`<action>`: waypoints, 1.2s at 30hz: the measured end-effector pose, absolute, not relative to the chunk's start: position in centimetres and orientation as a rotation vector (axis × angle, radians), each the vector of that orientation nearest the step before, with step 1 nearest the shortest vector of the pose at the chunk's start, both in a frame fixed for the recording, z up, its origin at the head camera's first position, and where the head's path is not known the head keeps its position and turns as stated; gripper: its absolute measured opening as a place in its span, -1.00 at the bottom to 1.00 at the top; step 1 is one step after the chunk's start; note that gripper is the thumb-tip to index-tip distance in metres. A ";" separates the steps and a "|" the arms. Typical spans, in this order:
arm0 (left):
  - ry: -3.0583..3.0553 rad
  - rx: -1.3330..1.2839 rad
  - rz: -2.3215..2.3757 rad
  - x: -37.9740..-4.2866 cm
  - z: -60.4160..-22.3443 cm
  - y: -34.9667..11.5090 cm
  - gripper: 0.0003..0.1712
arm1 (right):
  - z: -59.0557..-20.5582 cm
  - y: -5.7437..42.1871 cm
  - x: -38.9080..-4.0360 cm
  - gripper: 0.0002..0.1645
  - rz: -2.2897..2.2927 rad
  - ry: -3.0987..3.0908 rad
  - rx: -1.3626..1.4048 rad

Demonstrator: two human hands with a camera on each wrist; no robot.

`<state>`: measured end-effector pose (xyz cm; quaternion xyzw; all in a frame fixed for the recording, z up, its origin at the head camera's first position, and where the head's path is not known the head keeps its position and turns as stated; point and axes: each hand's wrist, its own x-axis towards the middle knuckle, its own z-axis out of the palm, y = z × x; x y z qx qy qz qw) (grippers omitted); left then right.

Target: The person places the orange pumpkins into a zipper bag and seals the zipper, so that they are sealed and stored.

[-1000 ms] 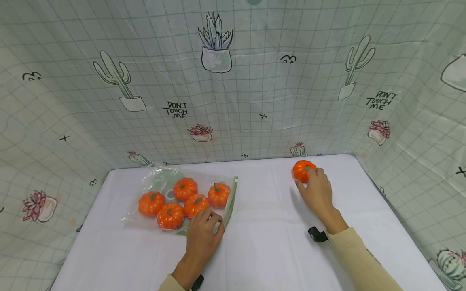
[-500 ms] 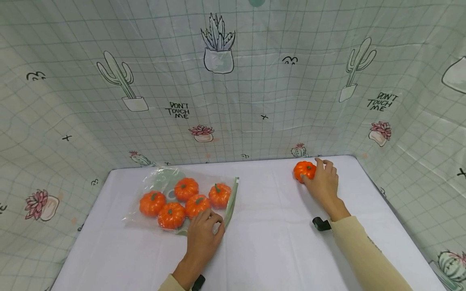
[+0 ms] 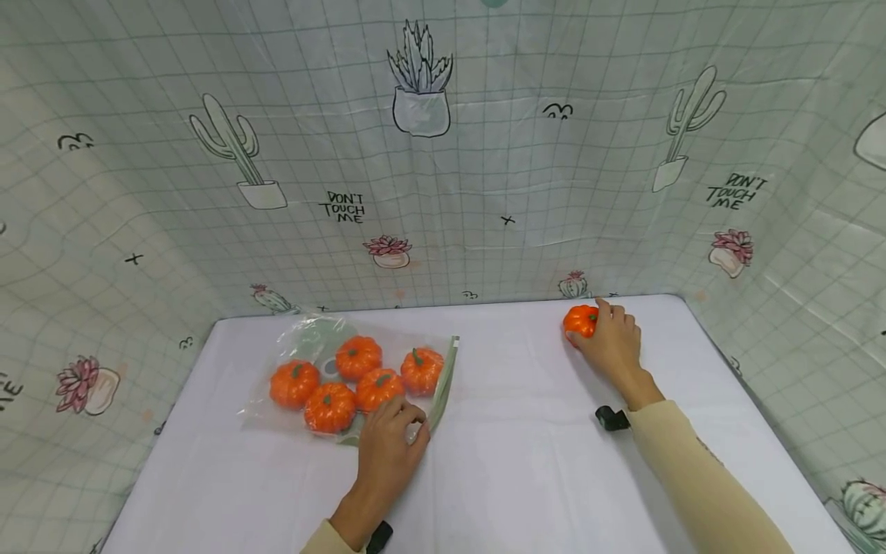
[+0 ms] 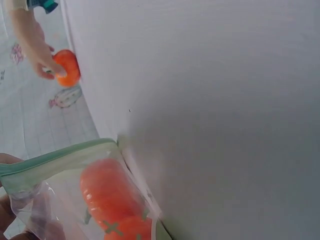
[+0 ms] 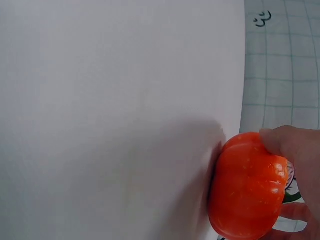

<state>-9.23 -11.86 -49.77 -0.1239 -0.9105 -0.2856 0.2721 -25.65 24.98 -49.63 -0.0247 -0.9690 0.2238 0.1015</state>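
A small orange toy pumpkin (image 3: 577, 319) sits at the back right of the white table. My right hand (image 3: 612, 338) grips it from the right; in the right wrist view, the thumb lies against one side of the pumpkin (image 5: 247, 187) and fingers reach round below. On the left lies a clear zip bag (image 3: 311, 338) with several more orange pumpkins (image 3: 358, 358) inside. My left hand (image 3: 389, 442) holds the bag's near right corner by its green-edged mouth. The left wrist view shows fingers at the green edge (image 4: 60, 155), with pumpkins (image 4: 110, 192) behind the clear film.
White cloth covers the table (image 3: 512, 431). Behind and beside it hangs a curtain (image 3: 471, 169) with a grid and cactus prints. A black wrist camera (image 3: 611, 418) sticks out by the right sleeve (image 3: 699, 469).
My right hand has shifted from the pumpkin's near side round to its right and taken a grip, thumb in front. My left hand stays at the bag's corner. The head view drifts slightly.
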 end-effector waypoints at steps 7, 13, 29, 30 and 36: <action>-2.488 -0.321 -0.770 -9.3 -49.6 -11.8 -0.80 | -49.8 25.0 -24.9 0.01 0.675 -2.867 -0.112; -2.504 -0.308 -0.764 -9.2 -49.6 -11.8 -0.81 | -50.3 25.2 -24.5 -0.05 0.650 -2.889 -0.123; -2.491 -0.301 -0.772 -9.1 -49.7 -11.7 -0.79 | -50.5 23.9 -22.1 -0.09 0.692 -2.840 0.025; -2.490 -0.302 -0.772 -9.1 -49.7 -11.7 -0.79 | -50.5 23.7 -21.9 -0.09 0.694 -2.832 0.044; -2.490 -0.297 -0.775 -9.2 -49.7 -11.7 -0.79 | -50.1 21.9 -20.4 -0.08 0.690 -2.792 0.173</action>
